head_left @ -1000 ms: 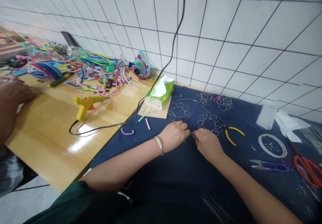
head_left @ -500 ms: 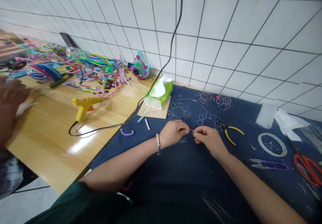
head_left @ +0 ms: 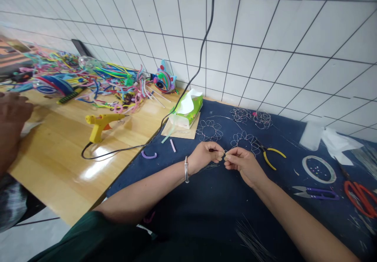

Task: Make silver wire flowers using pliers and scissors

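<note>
My left hand (head_left: 205, 157) and my right hand (head_left: 242, 162) meet fingertip to fingertip over the dark blue cloth (head_left: 206, 207). Both are closed in a pinch on one short, thin wire (head_left: 225, 151), which shows as a small bend between them. Just beyond my left hand lies a flower-shaped wire ring (head_left: 209, 130). A second looped wire ring (head_left: 243, 139) is partly covered by my right hand. Pliers with yellow handles (head_left: 270, 157) rest to the right, their jaws at that ring. Short cut wires (head_left: 210, 166) lie under my left hand.
Purple thread snips (head_left: 319, 192), red-handled scissors (head_left: 359, 197) and a round dish (head_left: 319, 169) lie at right. A yellow glue gun (head_left: 101, 126) and its black cord occupy the wooden table (head_left: 132, 136). A tissue pack (head_left: 188, 111) stands behind; another person's hand (head_left: 13, 113) is at far left.
My hands have come closer together, my left hand shifting slightly right. The wire between them now shows as a small upward bend instead of a nearly straight piece.
</note>
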`<state>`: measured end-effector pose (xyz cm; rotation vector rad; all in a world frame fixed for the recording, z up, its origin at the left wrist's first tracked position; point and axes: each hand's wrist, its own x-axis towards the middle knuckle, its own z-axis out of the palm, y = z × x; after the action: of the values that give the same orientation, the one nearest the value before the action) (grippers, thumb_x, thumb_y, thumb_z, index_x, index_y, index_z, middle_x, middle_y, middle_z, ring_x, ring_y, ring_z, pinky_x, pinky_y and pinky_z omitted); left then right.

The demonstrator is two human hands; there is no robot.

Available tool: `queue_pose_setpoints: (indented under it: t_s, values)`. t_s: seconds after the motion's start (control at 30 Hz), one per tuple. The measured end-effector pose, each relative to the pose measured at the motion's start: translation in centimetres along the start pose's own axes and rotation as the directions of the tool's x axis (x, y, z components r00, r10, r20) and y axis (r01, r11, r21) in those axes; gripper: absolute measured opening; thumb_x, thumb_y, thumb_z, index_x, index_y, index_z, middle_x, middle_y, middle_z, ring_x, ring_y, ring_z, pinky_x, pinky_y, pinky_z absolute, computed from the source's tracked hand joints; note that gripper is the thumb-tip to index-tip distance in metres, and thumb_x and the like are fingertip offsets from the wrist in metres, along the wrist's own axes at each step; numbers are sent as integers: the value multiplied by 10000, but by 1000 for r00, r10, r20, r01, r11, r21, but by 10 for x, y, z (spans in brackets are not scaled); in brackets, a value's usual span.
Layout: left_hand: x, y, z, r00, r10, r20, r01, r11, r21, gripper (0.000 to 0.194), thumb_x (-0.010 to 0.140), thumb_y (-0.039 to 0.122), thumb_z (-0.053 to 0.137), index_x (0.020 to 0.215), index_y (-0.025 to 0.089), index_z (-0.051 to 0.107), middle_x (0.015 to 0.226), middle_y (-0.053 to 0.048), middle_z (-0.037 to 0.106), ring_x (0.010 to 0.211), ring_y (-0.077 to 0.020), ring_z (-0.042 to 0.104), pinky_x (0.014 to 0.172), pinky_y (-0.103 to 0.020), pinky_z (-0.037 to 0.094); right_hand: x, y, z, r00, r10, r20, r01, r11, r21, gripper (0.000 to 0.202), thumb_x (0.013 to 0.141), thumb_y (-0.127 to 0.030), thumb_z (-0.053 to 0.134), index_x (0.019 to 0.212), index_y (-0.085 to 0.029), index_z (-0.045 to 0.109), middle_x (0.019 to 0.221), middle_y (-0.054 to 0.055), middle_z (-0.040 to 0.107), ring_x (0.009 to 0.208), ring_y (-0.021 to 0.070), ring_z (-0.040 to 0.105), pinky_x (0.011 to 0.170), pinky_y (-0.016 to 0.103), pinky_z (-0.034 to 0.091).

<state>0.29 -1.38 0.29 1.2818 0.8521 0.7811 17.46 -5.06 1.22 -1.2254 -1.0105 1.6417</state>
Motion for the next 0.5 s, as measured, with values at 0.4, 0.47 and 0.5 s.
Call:
queue_pose_setpoints:
  t_s: [0.4, 0.47, 0.5]
  values:
    - [-2, 2, 6, 1000, 14, -26, -16, 998, -65, 177, 698, 233, 642, 779, 84, 591, 690, -23, 581, 606, -85, 547, 601, -239, 480, -2, 3, 6, 995, -88, -39, 89, 996, 12, 183, 685, -328, 659, 768, -174, 606, 672, 1, 612, 642, 121, 588, 651, 296, 489]
    - [-2, 2, 6, 999, 25, -26, -27, 998, -57, 171, 705, 233, 636, 779, 86, 590, 694, -24, 580, 614, -87, 548, 603, -239, 480, -2, 4, 6, 994, -97, -41, 98, 995, 7, 181, 690, -331, 655, 769, -176, 605, 674, 1, 611, 645, 123, 588, 654, 300, 489]
    - [-2, 2, 7, 999, 33, -26, -35, 998, -52, 170, 708, 235, 633, 778, 87, 589, 695, -24, 580, 616, -88, 548, 603, -238, 480, -2, 4, 6, 994, -102, -43, 102, 995, 2, 182, 689, -334, 655, 766, -176, 605, 673, 2, 612, 645, 124, 588, 655, 302, 489]
